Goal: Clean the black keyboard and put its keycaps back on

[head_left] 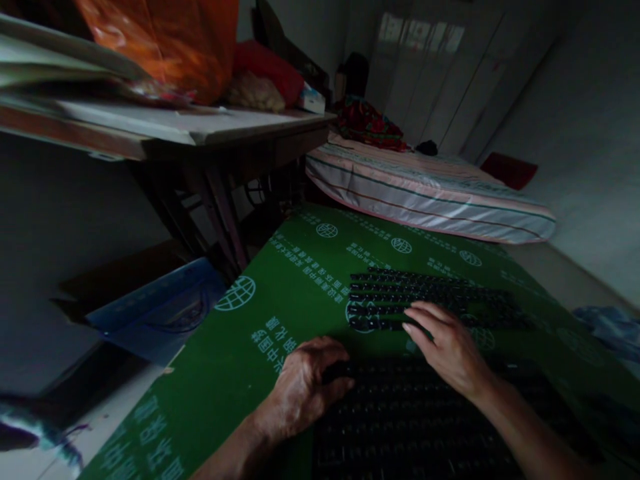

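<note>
A black keyboard (400,413) lies at the front of the green board, partly under my right forearm. Its far left corner is in my left hand (313,380), with the fingers curled over it and the thumb along the near side. Beyond it, black keycaps (395,291) are spread in several rows, laid out like a keyboard. At the nearest rows is my right hand (445,340), palm down. Its thumb and fingers are stretched forward and slightly apart, and I see nothing between them. Whether the fingertips touch a keycap is hard to tell in the dim light.
The green printed board (295,287) serves as the work surface. At left stands a wooden table (200,127) bearing an orange bag (170,47). A mattress (425,187) lies beyond the board's far edge. Below left is a blue folder-like sheet (165,307).
</note>
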`<state>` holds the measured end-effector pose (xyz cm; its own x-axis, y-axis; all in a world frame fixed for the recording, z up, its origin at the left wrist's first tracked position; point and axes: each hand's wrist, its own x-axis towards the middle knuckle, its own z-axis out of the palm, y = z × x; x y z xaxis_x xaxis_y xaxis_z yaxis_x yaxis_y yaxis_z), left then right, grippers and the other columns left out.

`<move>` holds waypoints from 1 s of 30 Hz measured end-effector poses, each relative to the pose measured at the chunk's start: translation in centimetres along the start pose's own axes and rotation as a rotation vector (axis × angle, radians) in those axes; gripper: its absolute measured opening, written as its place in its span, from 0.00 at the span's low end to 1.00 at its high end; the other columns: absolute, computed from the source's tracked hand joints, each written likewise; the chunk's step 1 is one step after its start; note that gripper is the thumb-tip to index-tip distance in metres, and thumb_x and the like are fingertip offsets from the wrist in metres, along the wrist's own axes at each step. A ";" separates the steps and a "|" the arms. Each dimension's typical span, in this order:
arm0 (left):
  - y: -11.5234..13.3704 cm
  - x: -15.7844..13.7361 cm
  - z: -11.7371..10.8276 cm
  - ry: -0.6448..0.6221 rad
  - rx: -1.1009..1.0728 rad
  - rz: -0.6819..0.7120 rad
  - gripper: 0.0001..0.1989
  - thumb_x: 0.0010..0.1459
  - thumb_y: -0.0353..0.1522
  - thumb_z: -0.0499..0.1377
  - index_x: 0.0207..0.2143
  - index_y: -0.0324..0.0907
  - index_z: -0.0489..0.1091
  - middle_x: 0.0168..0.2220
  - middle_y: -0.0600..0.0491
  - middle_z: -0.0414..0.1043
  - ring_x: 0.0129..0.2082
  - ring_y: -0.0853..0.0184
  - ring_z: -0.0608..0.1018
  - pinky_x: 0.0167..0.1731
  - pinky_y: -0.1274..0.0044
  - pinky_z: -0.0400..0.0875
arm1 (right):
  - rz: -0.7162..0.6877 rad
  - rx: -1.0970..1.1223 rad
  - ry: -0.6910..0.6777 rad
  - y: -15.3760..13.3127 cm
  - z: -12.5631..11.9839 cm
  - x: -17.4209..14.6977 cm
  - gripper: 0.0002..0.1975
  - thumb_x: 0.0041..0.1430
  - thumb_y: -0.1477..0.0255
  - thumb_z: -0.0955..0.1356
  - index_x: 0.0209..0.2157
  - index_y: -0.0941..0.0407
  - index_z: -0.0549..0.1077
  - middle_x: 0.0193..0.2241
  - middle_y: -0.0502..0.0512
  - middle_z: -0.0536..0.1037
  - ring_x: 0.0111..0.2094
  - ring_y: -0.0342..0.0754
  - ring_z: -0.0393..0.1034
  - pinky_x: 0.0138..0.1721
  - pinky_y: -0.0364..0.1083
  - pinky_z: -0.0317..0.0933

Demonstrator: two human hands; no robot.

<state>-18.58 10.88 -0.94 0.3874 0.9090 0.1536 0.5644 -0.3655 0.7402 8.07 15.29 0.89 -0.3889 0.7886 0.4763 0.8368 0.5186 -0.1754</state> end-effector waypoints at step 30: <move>0.2 -0.1 -0.1 -0.016 -0.053 -0.044 0.12 0.50 0.35 0.61 0.38 0.42 0.73 0.40 0.48 0.73 0.41 0.58 0.75 0.41 0.65 0.71 | -0.069 -0.016 -0.483 6.1 8.4 15.8 0.09 0.54 0.75 0.69 0.37 0.56 0.79 0.38 0.54 0.79 0.39 0.48 0.73 0.42 0.44 0.63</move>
<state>-18.60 10.70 -0.77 0.3754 0.9203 0.1101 0.5419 -0.3143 0.7795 3.74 33.71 0.10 -0.5746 0.8179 0.0311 0.8074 0.5726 -0.1422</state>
